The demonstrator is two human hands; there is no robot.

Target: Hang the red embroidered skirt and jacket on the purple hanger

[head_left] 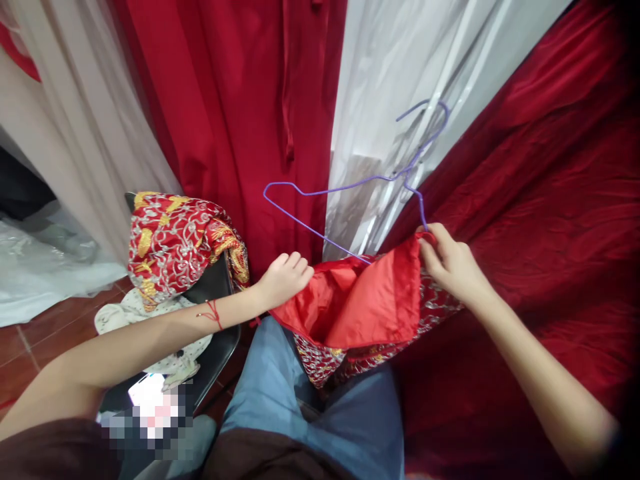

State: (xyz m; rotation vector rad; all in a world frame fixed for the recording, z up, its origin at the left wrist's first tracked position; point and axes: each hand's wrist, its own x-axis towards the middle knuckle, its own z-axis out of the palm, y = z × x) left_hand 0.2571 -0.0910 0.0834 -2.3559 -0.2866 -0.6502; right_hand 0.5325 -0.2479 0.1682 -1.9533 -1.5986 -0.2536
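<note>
my left hand (285, 277) clenched one edge of the red garment (365, 303) over my lap, my right hand (450, 263) pinched the other edge against the purple wire hanger (350, 190), whose long bar ran left to right just above the opening, nearer my right.

Hanging drapes (235, 100) ahead; chair (215, 313) left

Soft even daylight, no hard shadows. White sheer curtain (400, 80) glows brightest. Corners darken, right edge blurred, wide-lens bending at borders. Pixelated patch lower left. Centre sharp.
</note>
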